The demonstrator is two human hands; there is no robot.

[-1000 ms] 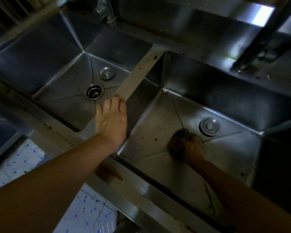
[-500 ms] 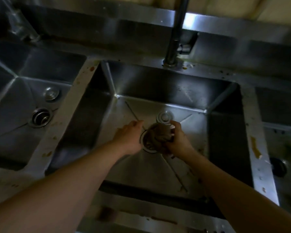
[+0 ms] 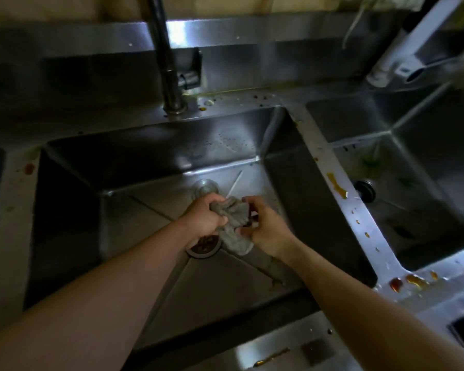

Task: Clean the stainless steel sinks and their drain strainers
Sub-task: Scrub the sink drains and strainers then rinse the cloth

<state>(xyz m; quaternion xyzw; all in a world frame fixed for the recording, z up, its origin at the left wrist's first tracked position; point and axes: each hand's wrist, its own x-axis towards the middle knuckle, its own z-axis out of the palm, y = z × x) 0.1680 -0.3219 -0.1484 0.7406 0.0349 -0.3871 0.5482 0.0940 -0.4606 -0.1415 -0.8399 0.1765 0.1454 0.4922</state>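
1. A dim kitchen: a steel worktop (image 3: 359, 210) with sinks set in a row, a steel splashback behind it and sauce spots along the rims.
2. The cloth (image 3: 235, 219), grey and bunched, hangs low over the middle sink (image 3: 150, 156), just above its drain.
3. The left hand (image 3: 204, 218) has its grip curled tight round the cloth's left end. The right hand (image 3: 265, 228) pinches the right end, fingers curled, with something small and dark against the cloth; what it is I cannot tell.
4. The step looks like wringing or refolding the cloth. Done well, I judge: twist the two ends opposite ways, keep it low over the drain so the drip falls there, then fold a fresh face outward.
5. The strainer (image 3: 205, 243) sits in the drain right under the left wrist, brown bits caught in it; it looks uncleaned as yet.
6. Counts: two hands, one cloth, one strainer in plain sight.
7. One round plug (image 3: 205, 189) lies just beyond the hands.
8. One tap (image 3: 169, 76) at the far rim.
9. Sinks: the middle one, the right sink (image 3: 426, 167) with its own drain (image 3: 364, 190) and green scraps, and a sliver of a third at the left edge.
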